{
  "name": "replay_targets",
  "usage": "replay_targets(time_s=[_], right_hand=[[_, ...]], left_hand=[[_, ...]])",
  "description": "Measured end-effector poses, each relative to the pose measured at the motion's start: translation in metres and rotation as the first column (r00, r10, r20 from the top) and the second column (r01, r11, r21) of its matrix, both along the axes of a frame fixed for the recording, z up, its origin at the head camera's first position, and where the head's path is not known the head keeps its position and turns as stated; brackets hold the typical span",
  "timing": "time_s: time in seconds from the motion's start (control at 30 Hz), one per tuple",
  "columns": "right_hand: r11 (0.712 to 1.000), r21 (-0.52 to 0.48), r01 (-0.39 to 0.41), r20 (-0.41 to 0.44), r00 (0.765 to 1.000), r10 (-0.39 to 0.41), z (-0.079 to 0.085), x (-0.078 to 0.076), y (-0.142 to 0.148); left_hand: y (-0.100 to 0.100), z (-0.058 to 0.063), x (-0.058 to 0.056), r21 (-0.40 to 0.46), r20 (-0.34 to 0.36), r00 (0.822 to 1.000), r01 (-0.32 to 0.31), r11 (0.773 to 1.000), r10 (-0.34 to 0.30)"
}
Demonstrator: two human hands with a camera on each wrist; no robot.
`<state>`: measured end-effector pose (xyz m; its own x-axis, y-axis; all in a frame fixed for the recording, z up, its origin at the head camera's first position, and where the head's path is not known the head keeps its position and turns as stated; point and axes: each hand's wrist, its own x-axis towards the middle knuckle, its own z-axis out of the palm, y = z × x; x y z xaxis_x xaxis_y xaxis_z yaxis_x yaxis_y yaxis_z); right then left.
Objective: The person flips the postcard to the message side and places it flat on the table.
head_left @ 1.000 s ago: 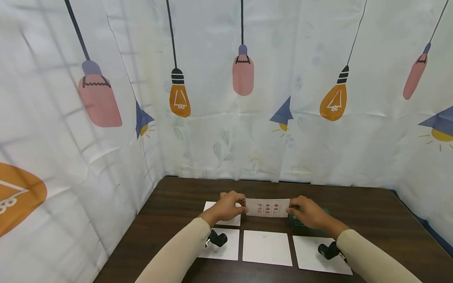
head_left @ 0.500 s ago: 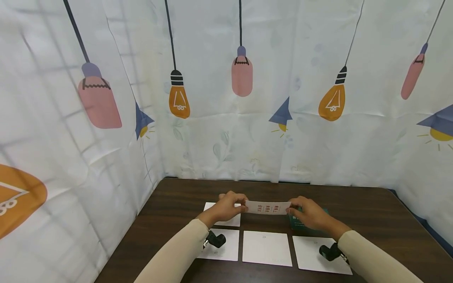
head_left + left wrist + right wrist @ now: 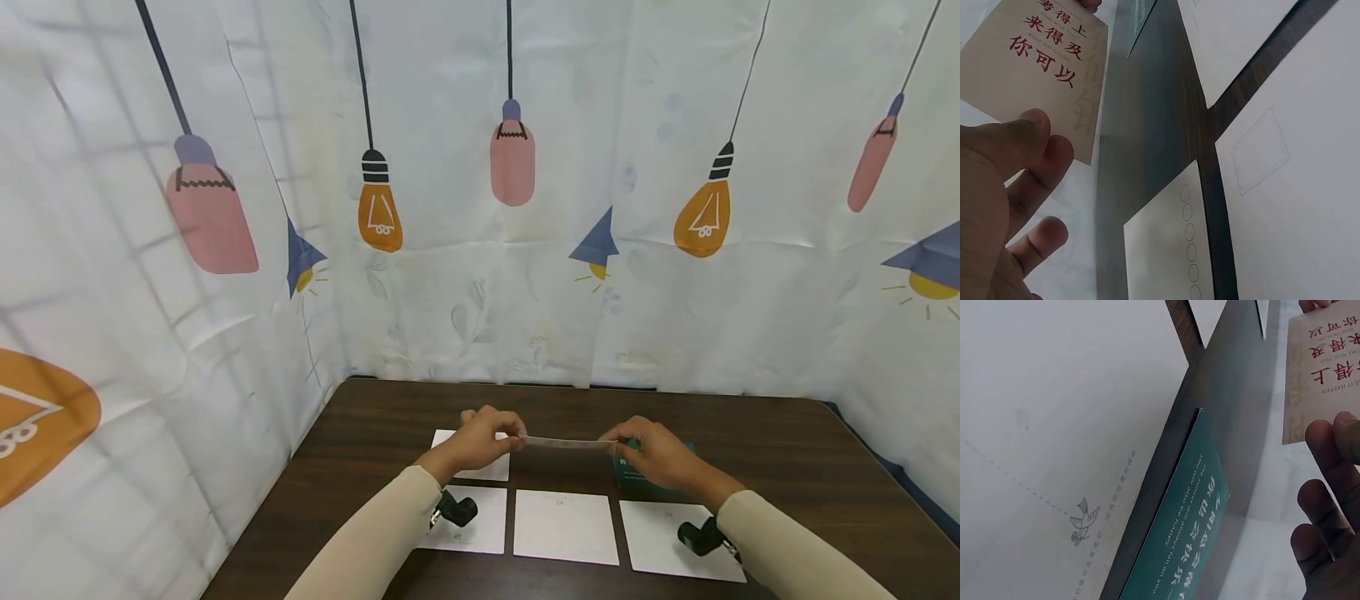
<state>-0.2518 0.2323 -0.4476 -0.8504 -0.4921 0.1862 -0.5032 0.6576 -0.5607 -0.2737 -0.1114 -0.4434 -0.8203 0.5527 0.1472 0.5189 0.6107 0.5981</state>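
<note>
A beige postcard point(image 3: 567, 443) with red Chinese characters point(image 3: 1050, 37) is held up over the dark table, tipped so that the head view catches it almost edge-on. My left hand point(image 3: 480, 440) pinches its left end between thumb and fingertips. At the other end, my right hand point(image 3: 654, 454) pinches it the same way. The left wrist view shows the thumb point(image 3: 1035, 128) lying on the card's printed face. Below my right hand lies a green postcard point(image 3: 1179, 519) with pale lettering, partly hidden by that hand in the head view.
On the brown table point(image 3: 735, 433) lie several white postcards: one in the middle point(image 3: 566, 527), another at the right point(image 3: 656, 542), others under my left arm. Black wrist cameras point(image 3: 459, 508) hang over them. A lamp-patterned curtain point(image 3: 450, 317) stands behind and left of the table.
Both hands stay nearly in place while the beige postcard tilts: its red lettering faced the head view, then narrowed, and now the card appears as a thin strip.
</note>
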Motion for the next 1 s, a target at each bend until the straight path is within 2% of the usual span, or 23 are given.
replay_targets(time_s=[0.4, 0.73, 1.0], right_hand=[[1.0, 0.001, -0.032, -0.003, 0.999, 0.032, -0.0081, -0.0008, 0.0014], [0.999, 0.035, -0.042, 0.013, 0.999, 0.041, -0.0077, -0.0006, 0.0029], [0.999, 0.033, -0.034, 0.005, 0.999, 0.034, -0.0085, -0.002, 0.0015]], left_hand=[[-0.0023, -0.007, -0.003, -0.013, -0.016, 0.999, -0.028, 1.0, 0.027], [-0.0031, -0.0089, -0.0029, 0.002, -0.008, 0.999, -0.043, 0.999, 0.043], [-0.0019, -0.0077, -0.0017, -0.025, -0.012, 0.999, -0.042, 0.999, 0.042]])
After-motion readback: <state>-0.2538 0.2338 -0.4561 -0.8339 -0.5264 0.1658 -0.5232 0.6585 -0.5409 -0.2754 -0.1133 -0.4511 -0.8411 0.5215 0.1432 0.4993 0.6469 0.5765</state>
